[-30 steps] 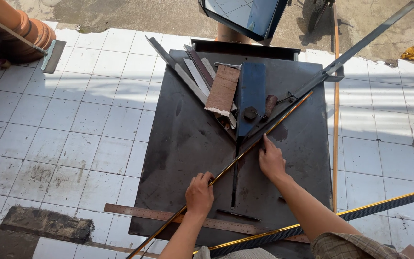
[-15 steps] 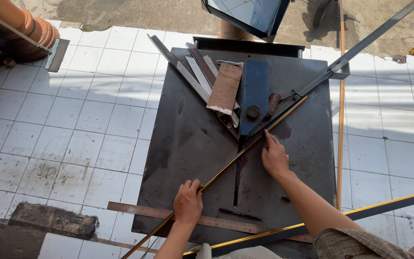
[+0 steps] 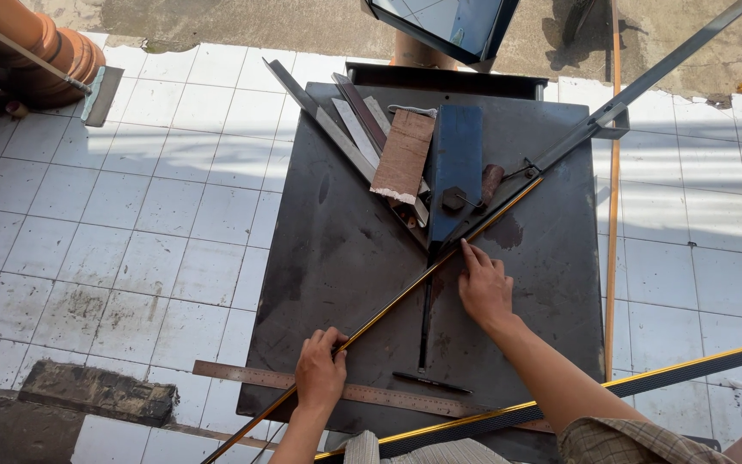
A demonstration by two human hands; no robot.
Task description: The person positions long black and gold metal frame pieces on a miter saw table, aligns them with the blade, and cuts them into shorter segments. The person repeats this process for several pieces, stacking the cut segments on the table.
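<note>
On my far left I see white floor tiles (image 3: 113, 223) running bare up to the left edge of the dark square steel work plate (image 3: 337, 258), so there is free room on that side; a weathered grey block (image 3: 96, 391) lies by the near corner. One long steel ruler (image 3: 371, 393) lies flat across the plate's near edge, poking out past it to the left. My left hand (image 3: 319, 374) sits on that ruler's line with fingers curled around the thin black strip with a gold edge (image 3: 405, 292), which runs diagonally from the lower left up to the plate's upper right. That strip looks straight, narrow and glossy. One dark pen-like rod (image 3: 431, 383) rests just right of the left hand. Further along, my right hand (image 3: 484, 288) lies fingers spread flat, fingertips pressing the strip down near the plate's middle. Above it I count one brown wooden block (image 3: 404, 155), one blue metal bar (image 3: 455, 167) and several grey metal strips (image 3: 337, 129) fanned together. A second black-and-gold strip (image 3: 689, 368) crosses the lower right, and one thin orange rod (image 3: 613, 215) runs along the plate's right edge, leaving a narrow tiled margin beyond.
</note>
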